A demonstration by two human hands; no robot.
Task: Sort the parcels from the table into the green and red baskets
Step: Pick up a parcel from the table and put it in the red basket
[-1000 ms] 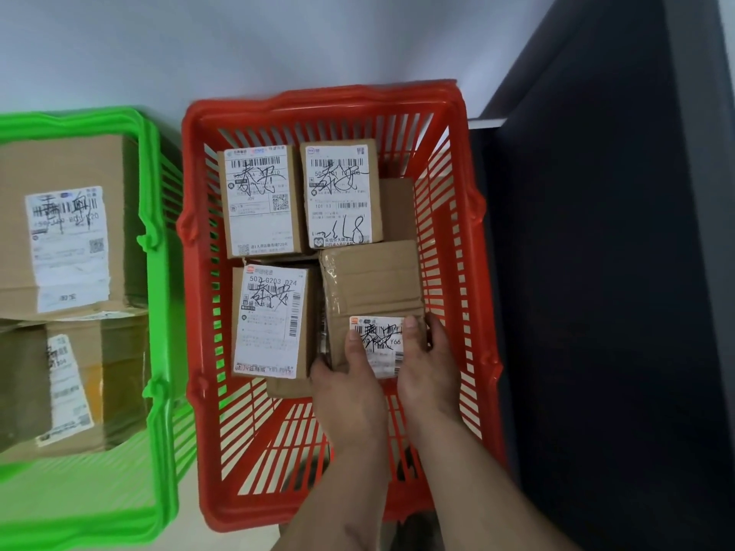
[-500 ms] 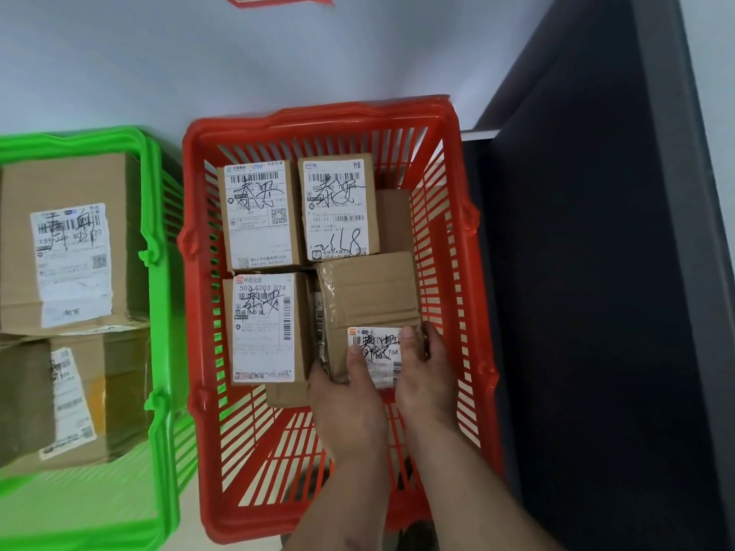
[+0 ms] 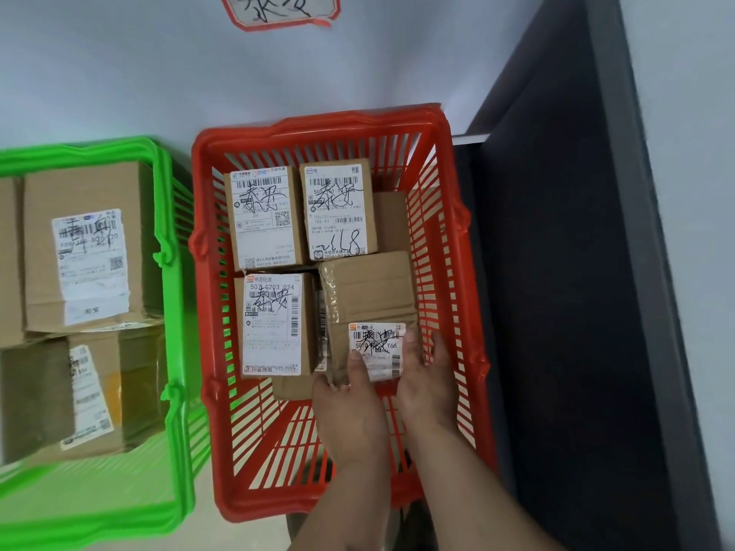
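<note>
A red basket (image 3: 322, 123) stands in the middle with several labelled cardboard parcels inside. Both of my hands are down in it, at the near end of a brown taped parcel (image 3: 368, 288) on the basket's right side. My left hand (image 3: 350, 407) grips the parcel's near left corner, thumb on its white label. My right hand (image 3: 427, 375) holds the near right edge, thumb on top and fingers down the side. To the left stands a green basket (image 3: 171, 248) holding larger cardboard boxes (image 3: 89, 248).
Three other labelled parcels (image 3: 264, 220) lie flat in the red basket, left of and behind the held one. A dark panel (image 3: 576, 312) runs along the right side. A white wall behind carries a red-edged sign (image 3: 278, 9) above the red basket.
The view has tilted upward, bringing the wall sign into sight. Both hands remain on the near end of the brown parcel in the red basket, with little shift.
</note>
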